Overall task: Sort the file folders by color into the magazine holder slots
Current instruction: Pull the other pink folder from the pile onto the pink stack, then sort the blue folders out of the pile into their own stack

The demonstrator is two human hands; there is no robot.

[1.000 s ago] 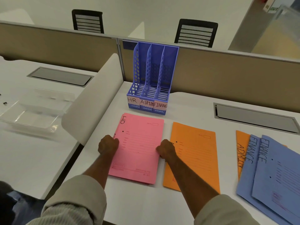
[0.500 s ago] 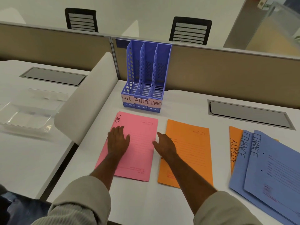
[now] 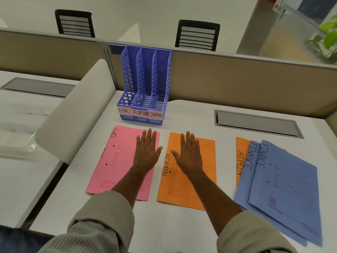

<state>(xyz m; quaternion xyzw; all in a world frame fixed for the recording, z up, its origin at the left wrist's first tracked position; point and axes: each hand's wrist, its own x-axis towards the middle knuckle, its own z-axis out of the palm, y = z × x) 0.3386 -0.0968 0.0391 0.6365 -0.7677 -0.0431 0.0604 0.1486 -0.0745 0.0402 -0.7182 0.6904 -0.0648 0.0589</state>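
- Office, open-plan cubicle layout.
- White bench [image 3: 191, 114] was split by a tan partition wall [image 3: 237, 84] and a curved white side divider [image 3: 76, 114].
- Metal cable-access flap [image 3: 259, 123] sat recessed in the bench top.
- Two black mesh-back office chairs [image 3: 197, 34] stood beyond the partition.
- Magazine holder [image 3: 144, 84] carried HR, ADMIN, FINANCE labels; department-marked file folders [image 3: 284, 189] lay nearby.

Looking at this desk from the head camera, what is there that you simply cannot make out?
- Orange folder at right: mostly hidden under the blue folders, head view.
- Pink folder: small printed text is blurred; the left hand covers part.
- Blue folders' lower corner: blurred.
- Magazine holder: slot floors barely visible.
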